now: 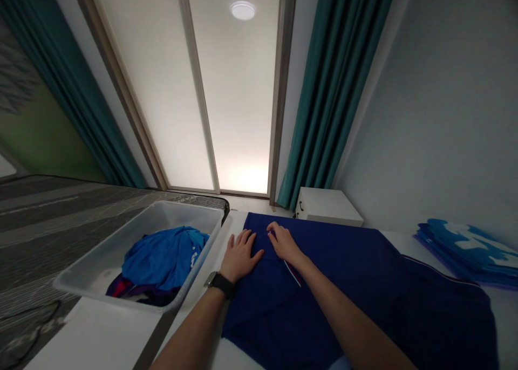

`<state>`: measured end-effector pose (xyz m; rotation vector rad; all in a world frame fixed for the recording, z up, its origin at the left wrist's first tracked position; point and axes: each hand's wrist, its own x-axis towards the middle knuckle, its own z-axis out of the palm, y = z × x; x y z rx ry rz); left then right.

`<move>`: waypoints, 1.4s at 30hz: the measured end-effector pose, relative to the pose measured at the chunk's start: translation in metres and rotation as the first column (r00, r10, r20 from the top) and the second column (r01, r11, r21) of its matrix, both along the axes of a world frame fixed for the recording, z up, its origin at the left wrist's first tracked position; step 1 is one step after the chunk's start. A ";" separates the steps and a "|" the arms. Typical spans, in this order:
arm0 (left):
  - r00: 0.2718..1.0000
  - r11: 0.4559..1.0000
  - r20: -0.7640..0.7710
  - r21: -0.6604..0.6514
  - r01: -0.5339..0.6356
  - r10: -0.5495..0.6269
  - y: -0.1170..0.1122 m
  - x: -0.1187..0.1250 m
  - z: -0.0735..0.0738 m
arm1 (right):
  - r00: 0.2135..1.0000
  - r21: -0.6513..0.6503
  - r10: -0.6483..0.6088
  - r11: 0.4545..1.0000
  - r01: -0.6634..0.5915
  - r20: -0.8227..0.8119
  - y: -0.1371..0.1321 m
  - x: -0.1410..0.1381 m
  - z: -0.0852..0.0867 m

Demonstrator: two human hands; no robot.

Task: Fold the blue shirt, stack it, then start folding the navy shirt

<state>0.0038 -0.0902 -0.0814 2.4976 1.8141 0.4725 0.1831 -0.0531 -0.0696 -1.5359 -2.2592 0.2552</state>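
Fingers of my left hand [239,255] lie open and flat on the navy garment [364,289], which is spread over the table [101,337] beneath them. My right hand [284,244] rests just beside it, fingers bent on the fabric; I cannot tell whether they grip it. To the left of my fingers is a plastic bin [101,262].

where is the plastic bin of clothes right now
In the head view, the translucent bin sits at lower left, just left of the left hand and the navy garment, with a bright blue garment heaped inside.
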 end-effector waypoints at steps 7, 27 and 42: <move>0.942 1.000 0.334 -0.002 0.026 -0.024 0.018 -0.019 0.001 | 0.998 -0.008 -0.060 0.998 0.060 0.031 -0.009 0.000 -0.004; 0.976 0.999 0.213 -0.024 -0.042 0.046 0.024 -0.024 0.008 | 0.990 -0.199 -0.106 0.972 0.124 0.099 -0.009 0.002 0.013; 0.985 0.989 0.092 0.002 -0.146 0.145 0.021 -0.028 0.013 | 0.968 -0.095 -0.177 0.976 0.196 0.177 -0.020 -0.005 0.008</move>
